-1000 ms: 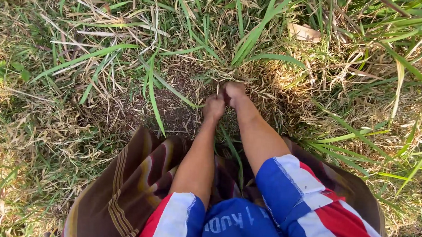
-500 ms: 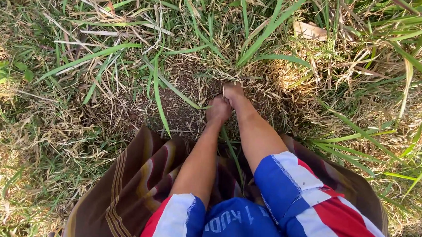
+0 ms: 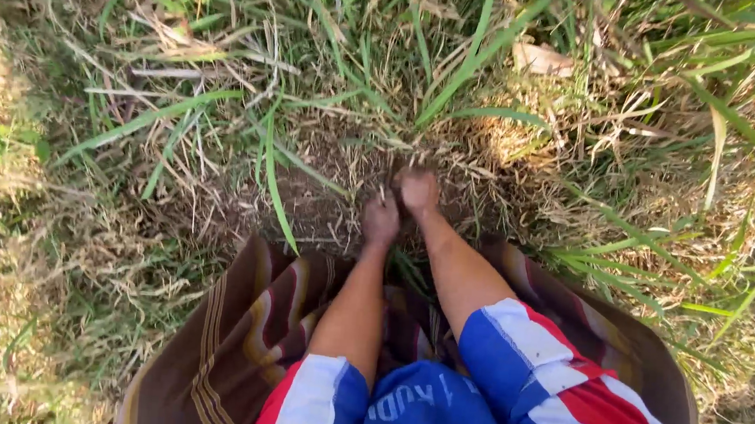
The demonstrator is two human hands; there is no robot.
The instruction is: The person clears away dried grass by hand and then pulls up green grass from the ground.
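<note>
Nearest you, your blue, red and white sleeves (image 3: 509, 354) frame the view, and a brown striped cloth (image 3: 227, 343) spreads under your forearms, out to the left of your left arm.

Past it, both your arms reach forward and the two hands meet low against the ground. Your left hand (image 3: 381, 219) is clenched into a fist, with a thin dry stem sticking up just above it; what exactly it grips cannot be made out. Your right hand (image 3: 418, 191) sits just beyond and to the right of the left one, touching it or nearly so, also closed tight, pressed into the base of a grass clump (image 3: 443, 101) where dry straw gathers.

To the left of your hands lies a patch of bare dark soil (image 3: 307, 203). Beyond your knuckles the clump's long green blades rise and fan away. Farther out, up and to the right of your right hand, a dry brown leaf (image 3: 540, 60) rests among the tangled stalks.
</note>
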